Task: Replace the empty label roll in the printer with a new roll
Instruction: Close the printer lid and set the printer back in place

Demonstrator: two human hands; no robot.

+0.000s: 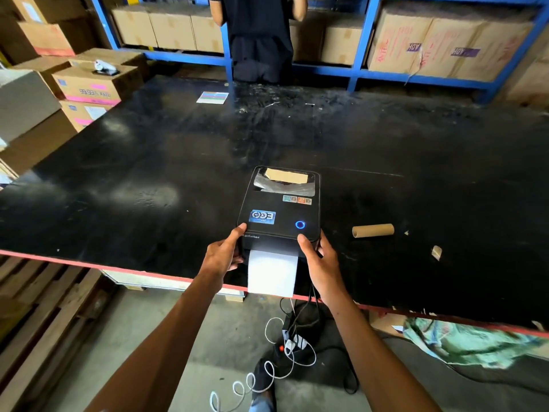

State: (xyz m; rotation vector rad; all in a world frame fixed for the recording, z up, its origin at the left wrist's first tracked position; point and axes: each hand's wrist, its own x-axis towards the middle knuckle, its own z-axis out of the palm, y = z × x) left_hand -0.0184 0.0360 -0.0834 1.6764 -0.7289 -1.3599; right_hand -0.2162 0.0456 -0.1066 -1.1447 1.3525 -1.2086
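Printer (279, 209) sits at worktop (148, 173) near edge, lid closed, label strip (271, 272) feeding out; empty core (373, 230) lies beside it. Left hand (222, 257) and right hand (320, 263) each grip a front corner. Swap looks nearly complete.

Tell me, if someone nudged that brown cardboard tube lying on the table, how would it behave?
The tube lies on its side on the flat table, so a nudge across its length would probably send it rolling. It looks hollow and bare, so likely very light. Being thin cardboard, it may crush if squeezed hard.
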